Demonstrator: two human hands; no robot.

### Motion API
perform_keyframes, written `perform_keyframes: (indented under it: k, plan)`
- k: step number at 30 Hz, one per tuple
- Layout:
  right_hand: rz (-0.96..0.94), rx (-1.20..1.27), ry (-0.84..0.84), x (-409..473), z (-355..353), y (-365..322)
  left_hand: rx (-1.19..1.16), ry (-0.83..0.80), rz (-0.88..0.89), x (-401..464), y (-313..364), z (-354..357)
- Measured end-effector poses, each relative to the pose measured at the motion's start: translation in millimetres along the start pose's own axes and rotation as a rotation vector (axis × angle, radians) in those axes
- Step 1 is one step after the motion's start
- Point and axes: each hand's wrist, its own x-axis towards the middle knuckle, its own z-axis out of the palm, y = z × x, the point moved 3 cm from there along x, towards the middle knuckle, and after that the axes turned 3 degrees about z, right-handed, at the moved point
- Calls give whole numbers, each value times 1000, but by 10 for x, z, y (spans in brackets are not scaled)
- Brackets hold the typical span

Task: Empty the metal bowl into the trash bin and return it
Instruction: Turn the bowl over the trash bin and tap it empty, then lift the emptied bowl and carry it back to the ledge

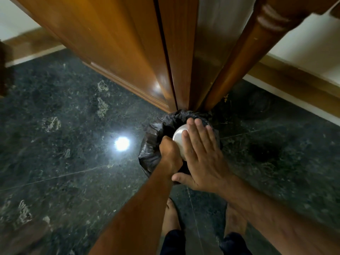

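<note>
The metal bowl (pixel 178 138) is turned upside down over the trash bin (pixel 152 144), which is lined with a black plastic bag. My left hand (pixel 170 155) grips the bowl's near rim. My right hand (pixel 200 155) lies flat, fingers spread, on the bowl's upturned bottom. Most of the bowl and the bin's inside are hidden behind my hands.
The bin stands on a dark green marble floor (pixel 73 162) against a wooden door (pixel 128 43) and a turned wooden post (pixel 239 57). My bare feet (pixel 171 216) stand just in front of the bin. A lamp's glare (pixel 121 143) shines on the floor at left.
</note>
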Motion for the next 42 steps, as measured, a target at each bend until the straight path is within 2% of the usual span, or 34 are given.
perform_keyframes:
  k: [3, 4, 7, 9, 12, 14, 16, 17, 18, 19, 21, 24, 27, 29, 32, 35, 36, 39, 42]
  plan:
    - [78, -100, -388, -64, 123, 116, 66, 151, 2, 0, 14, 62]
    - [82, -106, -448, -77, 153, 136, 54, 187, -2, -2, 35, 48]
    - [50, -39, -337, -64, 32, 76, 80, 138, -12, -125, 117, 48]
    - [182, 69, -246, -117, -154, 18, 204, 121, 71, -304, 189, 116]
    - [679, 378, -29, -224, -669, -19, 478, 120, 333, -903, 492, 249]
    - [1023, 598, 61, -235, -1035, 0, 747, 50, 598, -1345, 729, 308]
    - [1208, 876, -7, -180, -1511, -53, 1084, -62, 939, -1973, 1006, 397]
    - [1252, 1046, -19, -138, -1785, -140, 1132, -131, 1105, -2351, 1147, 452]
    - [1264, 1220, -38, -111, -2035, -248, 1065, -202, 1188, -2721, 1270, 494]
    - [1241, 1379, -50, -100, -2255, -353, 974, -265, 1246, -3038, 1373, 510]
    - [1149, 1549, -30, -27, -2827, -542, 876, -381, 1339, -3611, 1618, 580]
    - [982, 1548, 108, 95, -3810, -796, 813, -532, 1527, -4460, 2021, 783]
    - [851, 1423, 395, 185, -4853, -1018, 712, -636, 1699, -5306, 2363, 1118]
    - [746, 1400, 547, 194, -5514, -1173, 696, -640, 1696, -5774, 2539, 1336]
    - [616, 1316, 659, 150, -6274, -1297, 825, -725, 1529, -6267, 2714, 1664]
    - [494, 1248, 662, 70, -6781, -1309, 961, -956, 1336, -6500, 2822, 1975]
    - [461, 1233, 638, 42, -6911, -1295, 994, -998, 1333, -6559, 2868, 2075]
    - [404, 1132, 533, -53, -7118, -1199, 1075, -1016, 1397, -6639, 2934, 2330]
    - [409, 870, 482, -157, -7130, -1013, 1143, -940, 1513, -6670, 2869, 2524]
